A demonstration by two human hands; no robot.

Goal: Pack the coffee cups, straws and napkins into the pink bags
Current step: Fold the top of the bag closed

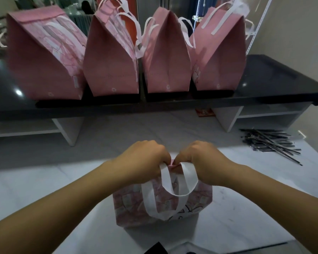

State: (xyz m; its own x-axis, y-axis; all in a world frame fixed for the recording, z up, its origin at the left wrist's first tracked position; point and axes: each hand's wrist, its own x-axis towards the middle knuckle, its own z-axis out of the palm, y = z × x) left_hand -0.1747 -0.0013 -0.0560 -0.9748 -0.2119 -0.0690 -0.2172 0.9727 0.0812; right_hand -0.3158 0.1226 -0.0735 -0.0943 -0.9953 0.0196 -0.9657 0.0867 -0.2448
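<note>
A pink patterned bag [130, 208] with white handles stands on the white counter in front of me. My left hand [145, 160] and my right hand [200, 158] both pinch its top edge closed, fingers curled, with the white handle loops hanging down below them. What is inside the bag is hidden. A pile of black wrapped straws [270, 142] lies on the counter at the right. No coffee cups or napkins show.
Several closed pink bags [110, 66] with white handles stand in a row on the raised black shelf [275, 83] behind. White shelf supports [228, 118] stand beneath it. A dark object [154, 248] pokes in at the bottom edge.
</note>
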